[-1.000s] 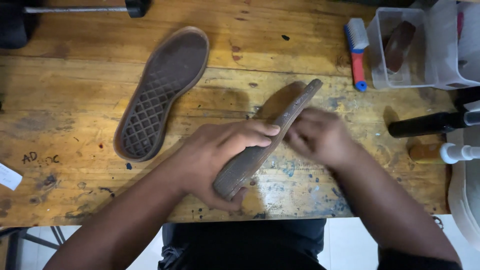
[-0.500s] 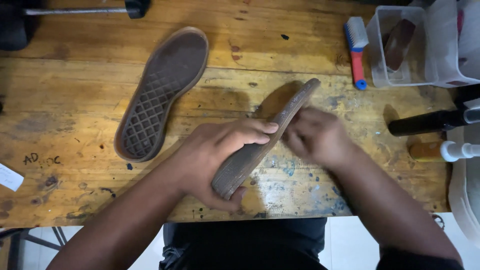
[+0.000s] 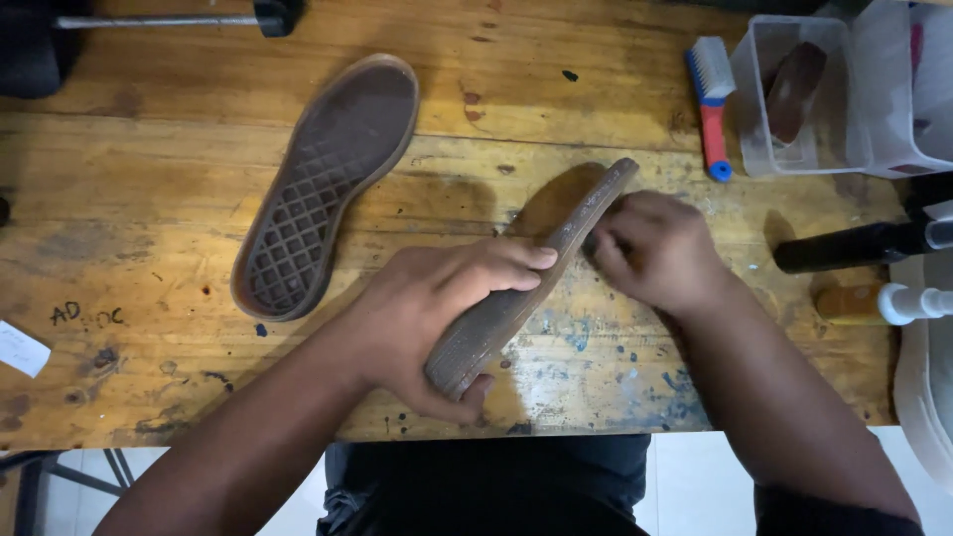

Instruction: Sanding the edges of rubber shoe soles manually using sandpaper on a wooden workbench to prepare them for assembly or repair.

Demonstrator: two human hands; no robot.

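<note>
Holding a brown rubber shoe sole [image 3: 526, 288] up on its edge over the wooden workbench [image 3: 149, 218], the left hand [image 3: 437, 308] has its fingers curled over the top rim and the thumb tucked under the heel end, so it's a full wrap-around grip. The sole runs diagonally, heel end near the bench's front edge, toe end pointing up and to the right. The right hand [image 3: 655, 248] is loosely curled against the far side of the sole near the toe end, fingertips pressed to it; can't tell if it's pinching anything small between them, that part is hidden.

A second sole [image 3: 328, 184] lies flat, tread side up with its diamond pattern showing, well off to the left of the hands. Up top right there's a brush with a blue and red handle [image 3: 711, 109], just beside a clear plastic tub [image 3: 769, 149] with something dark brown inside. A dark bottle [image 3: 844, 246] lies on its side at the right edge.
</note>
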